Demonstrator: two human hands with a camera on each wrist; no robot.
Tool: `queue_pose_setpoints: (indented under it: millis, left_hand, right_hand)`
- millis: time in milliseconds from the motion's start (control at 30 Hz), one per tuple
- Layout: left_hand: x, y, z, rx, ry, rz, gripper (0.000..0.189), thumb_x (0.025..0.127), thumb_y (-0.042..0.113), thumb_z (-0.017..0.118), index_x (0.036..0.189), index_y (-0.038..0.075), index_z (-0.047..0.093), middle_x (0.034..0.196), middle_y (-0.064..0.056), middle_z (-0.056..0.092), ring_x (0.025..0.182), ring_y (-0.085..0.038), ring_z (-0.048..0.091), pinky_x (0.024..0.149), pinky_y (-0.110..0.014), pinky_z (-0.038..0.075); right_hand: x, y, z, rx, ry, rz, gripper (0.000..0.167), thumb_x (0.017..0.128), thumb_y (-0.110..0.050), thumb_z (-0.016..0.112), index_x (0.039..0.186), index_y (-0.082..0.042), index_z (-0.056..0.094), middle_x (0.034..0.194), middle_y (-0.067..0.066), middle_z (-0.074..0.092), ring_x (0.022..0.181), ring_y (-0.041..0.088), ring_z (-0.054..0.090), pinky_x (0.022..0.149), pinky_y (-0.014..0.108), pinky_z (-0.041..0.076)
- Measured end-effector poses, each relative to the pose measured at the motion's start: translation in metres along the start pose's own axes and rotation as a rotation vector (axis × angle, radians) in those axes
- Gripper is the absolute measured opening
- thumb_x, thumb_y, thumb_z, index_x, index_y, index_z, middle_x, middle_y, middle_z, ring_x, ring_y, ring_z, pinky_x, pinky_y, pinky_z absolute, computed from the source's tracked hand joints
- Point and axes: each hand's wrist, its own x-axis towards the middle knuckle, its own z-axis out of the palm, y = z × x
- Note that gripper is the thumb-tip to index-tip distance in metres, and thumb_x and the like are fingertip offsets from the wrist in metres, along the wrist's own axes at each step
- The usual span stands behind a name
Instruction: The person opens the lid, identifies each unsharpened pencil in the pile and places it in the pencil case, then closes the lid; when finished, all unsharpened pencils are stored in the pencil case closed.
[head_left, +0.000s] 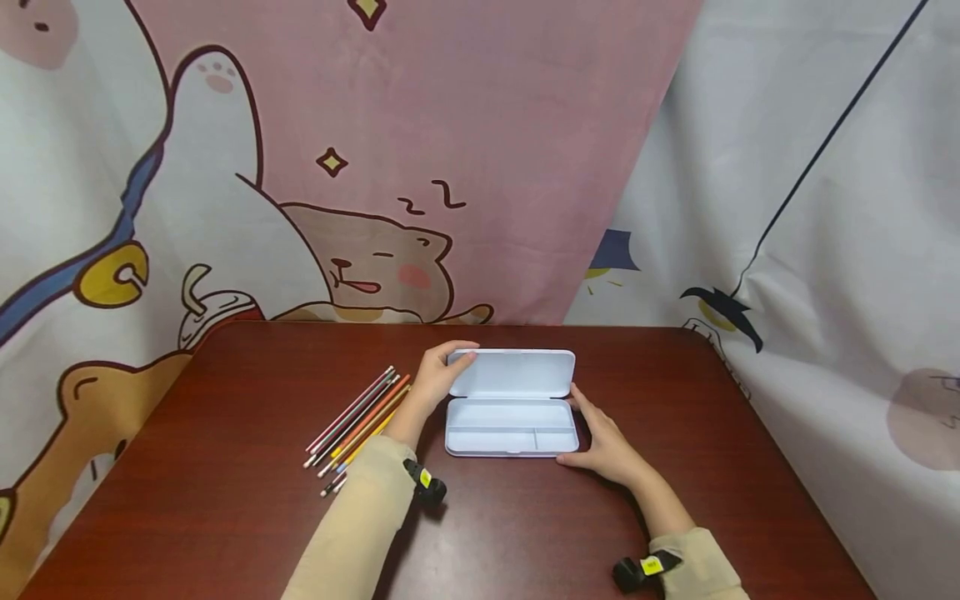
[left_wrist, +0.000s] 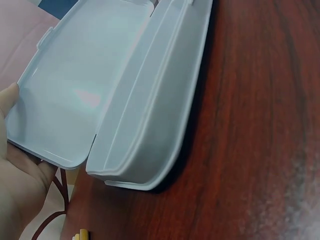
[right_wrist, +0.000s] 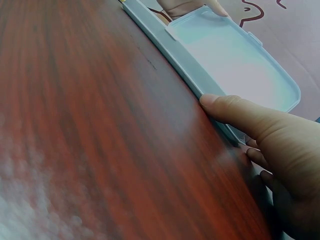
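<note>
A white pencil case [head_left: 491, 440] lies on the table with its lid [head_left: 517, 373] raised and tilted back. Its tray has a divider, and nothing lies in the compartments. At the lid's left edge, my left hand [head_left: 433, 382] grips it with the thumb [left_wrist: 9, 97] on the inner face and the other fingers behind. My right hand [head_left: 609, 448] holds the base at its right end, the thumb [right_wrist: 215, 102] on the front corner and the fingers along the side, partly hidden.
Several pencils [head_left: 360, 421] lie in a loose slanted bundle left of the case, partly behind my left forearm. The dark red wooden table [head_left: 517, 533] ends at a printed curtain [head_left: 517, 167] at the back.
</note>
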Motion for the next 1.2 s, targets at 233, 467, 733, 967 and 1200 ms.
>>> queue_pose_setpoints:
  millis: [233,467,733,967,1200]
  left_hand:
    - [-0.005,0.003,-0.003,0.025,0.017,0.034,0.024,0.089,0.011,0.068,0.111,0.003,0.069,0.114,-0.007,0.067,0.118,-0.019,0.053,0.101,-0.040,0.037]
    - [-0.019,0.018,-0.012,-0.032,0.030,0.100,0.025,0.088,0.002,0.067,0.112,-0.005,0.066,0.114,-0.022,0.064,0.109,-0.030,0.058,0.093,-0.045,0.045]
    - [-0.047,0.040,-0.034,0.012,0.102,0.140,0.026,0.088,-0.004,0.064,0.113,-0.012,0.062,0.111,-0.026,0.064,0.105,-0.039,0.061,0.090,-0.048,0.046]
    - [-0.065,0.047,-0.054,0.064,0.182,0.191,0.026,0.086,-0.005,0.065,0.112,-0.011,0.063,0.110,-0.025,0.064,0.103,-0.043,0.059,0.092,-0.055,0.043]
    - [-0.083,0.052,-0.072,0.167,0.257,0.200,0.027,0.084,-0.007,0.067,0.111,-0.009,0.063,0.105,-0.025,0.066,0.096,-0.040,0.062,0.087,-0.055,0.045]
  right_hand:
    - [0.000,0.001,0.001,0.005,-0.002,0.002,0.116,0.068,-0.034,0.087,0.154,-0.011,0.012,0.139,0.014,0.046,0.126,0.036,0.038,0.100,0.059,0.022]
    - [0.000,0.001,0.001,0.008,-0.001,0.001,0.116,0.068,-0.034,0.087,0.154,-0.011,0.013,0.137,0.013,0.046,0.125,0.035,0.038,0.099,0.059,0.022]
    - [0.000,0.002,0.001,-0.001,-0.001,-0.002,0.116,0.068,-0.035,0.087,0.154,-0.011,0.013,0.138,0.013,0.046,0.125,0.035,0.039,0.099,0.059,0.022]
    - [-0.001,0.001,0.001,-0.001,0.001,-0.002,0.116,0.068,-0.035,0.087,0.154,-0.010,0.013,0.137,0.013,0.046,0.125,0.036,0.038,0.098,0.060,0.022]
    - [-0.001,-0.001,0.001,0.006,-0.002,0.009,0.116,0.068,-0.036,0.087,0.154,-0.012,0.013,0.138,0.013,0.046,0.126,0.036,0.038,0.099,0.060,0.021]
